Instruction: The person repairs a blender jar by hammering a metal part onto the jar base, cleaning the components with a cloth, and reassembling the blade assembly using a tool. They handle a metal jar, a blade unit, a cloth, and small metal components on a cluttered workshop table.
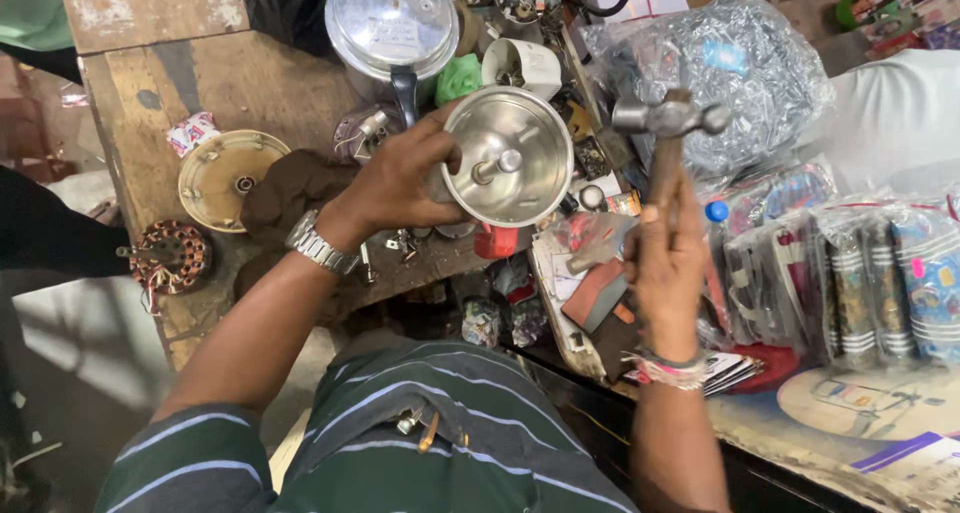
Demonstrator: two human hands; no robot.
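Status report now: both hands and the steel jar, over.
Left hand grips steel jar, open side up. Right hand holds hammer raised beside it. Nothing between hammer and jar.

The steel jar (508, 158) sits at the centre of the view, tilted, over the wooden bench (150, 83); the left hand (400, 183) grips it from 9 o'clock; the hammer (668, 123) stands upright at 3 o'clock of the jar, its handle in the right hand (665, 268) at 5 o'clock; the pressure cooker (392, 28) lies on the bench at 11 o'clock; the round plate (228, 178) lies far out at 9 o'clock, with the wound coil (170, 256) at 8 o'clock beyond it; the plastic bag (730, 73) rests at 2 o'clock, behind the hammer; 1 row of packets (860, 283) lies at 4 o'clock.
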